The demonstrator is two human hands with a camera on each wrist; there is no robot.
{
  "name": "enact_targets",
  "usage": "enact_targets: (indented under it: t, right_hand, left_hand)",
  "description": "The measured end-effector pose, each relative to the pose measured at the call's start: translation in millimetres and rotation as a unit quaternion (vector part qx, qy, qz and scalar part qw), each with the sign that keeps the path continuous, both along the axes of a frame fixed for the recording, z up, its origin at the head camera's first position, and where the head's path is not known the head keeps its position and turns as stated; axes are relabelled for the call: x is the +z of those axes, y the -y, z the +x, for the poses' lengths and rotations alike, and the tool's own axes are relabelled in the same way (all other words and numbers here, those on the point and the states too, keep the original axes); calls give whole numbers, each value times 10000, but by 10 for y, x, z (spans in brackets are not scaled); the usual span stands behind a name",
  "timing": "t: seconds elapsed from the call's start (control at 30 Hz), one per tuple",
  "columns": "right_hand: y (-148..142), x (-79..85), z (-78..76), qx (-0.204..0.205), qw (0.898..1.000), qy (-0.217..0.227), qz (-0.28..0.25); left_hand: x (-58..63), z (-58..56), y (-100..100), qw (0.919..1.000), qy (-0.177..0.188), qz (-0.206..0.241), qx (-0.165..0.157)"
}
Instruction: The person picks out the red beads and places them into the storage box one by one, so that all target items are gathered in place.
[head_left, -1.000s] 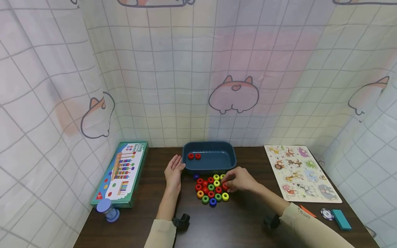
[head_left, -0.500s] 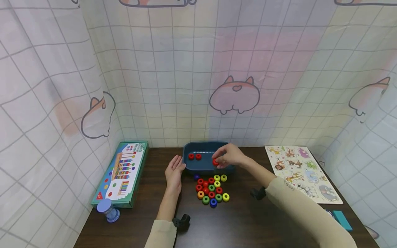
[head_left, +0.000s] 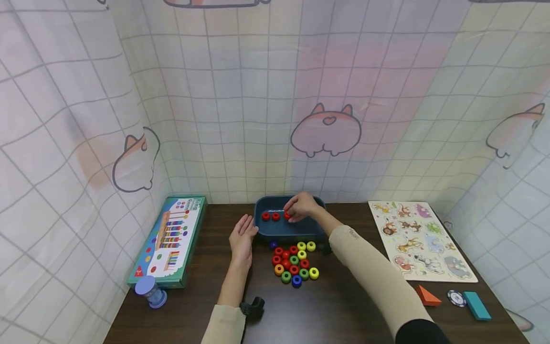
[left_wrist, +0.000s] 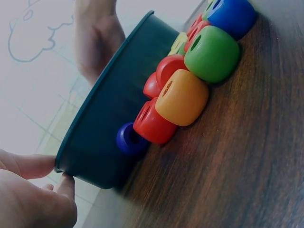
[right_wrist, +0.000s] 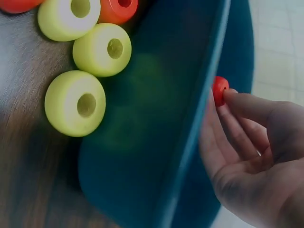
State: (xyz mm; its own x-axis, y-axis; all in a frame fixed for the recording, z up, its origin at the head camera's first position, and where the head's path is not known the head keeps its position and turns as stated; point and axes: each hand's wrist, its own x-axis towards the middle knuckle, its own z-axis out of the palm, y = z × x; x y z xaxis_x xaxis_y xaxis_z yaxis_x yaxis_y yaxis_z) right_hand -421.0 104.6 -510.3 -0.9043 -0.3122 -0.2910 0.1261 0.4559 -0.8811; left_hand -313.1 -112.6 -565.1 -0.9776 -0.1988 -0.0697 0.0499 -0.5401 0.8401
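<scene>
In the head view, a dark blue tray [head_left: 289, 234] stands at the back of the table, with two red beads [head_left: 270, 216] inside on the left. My right hand [head_left: 302, 206] is over the tray, pinching another red bead [right_wrist: 220, 90] between thumb and fingers, just right of those two. My left hand [head_left: 241, 242] lies along the tray's left side, fingers extended; its fingertips are at the rim in the left wrist view. In front of the tray lies a cluster of red, yellow, green, blue and orange beads [head_left: 294, 260].
A boxed game [head_left: 172, 239] lies on the left with a small blue hourglass-shaped piece [head_left: 151, 291] by it. To the right are an animal puzzle board [head_left: 418, 241], an orange wedge [head_left: 427, 296], a poker chip [head_left: 456, 298] and a teal block [head_left: 477, 306].
My right hand has carried a red bead from the right of the cluster up into the tray, then leftward to the two red beads. My left hand has stayed at the tray's side.
</scene>
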Motion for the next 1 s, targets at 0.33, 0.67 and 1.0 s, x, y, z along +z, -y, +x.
enact_targets:
  t: [0.33,0.67,1.0]
  right_hand:
    - [122,-174,-37,-548,9985,39,-76]
    - [8,-151,27,-254,9988,-398,-130]
    - [-211,395,649,747,9793,-1837,411]
  left_hand:
    - [-45,-35,-14,9998,18,-142,149]
    - [-49,-36,-19,9998,30,-150,123]
    - [-66,-30,-27,9998,-31,-102,194]
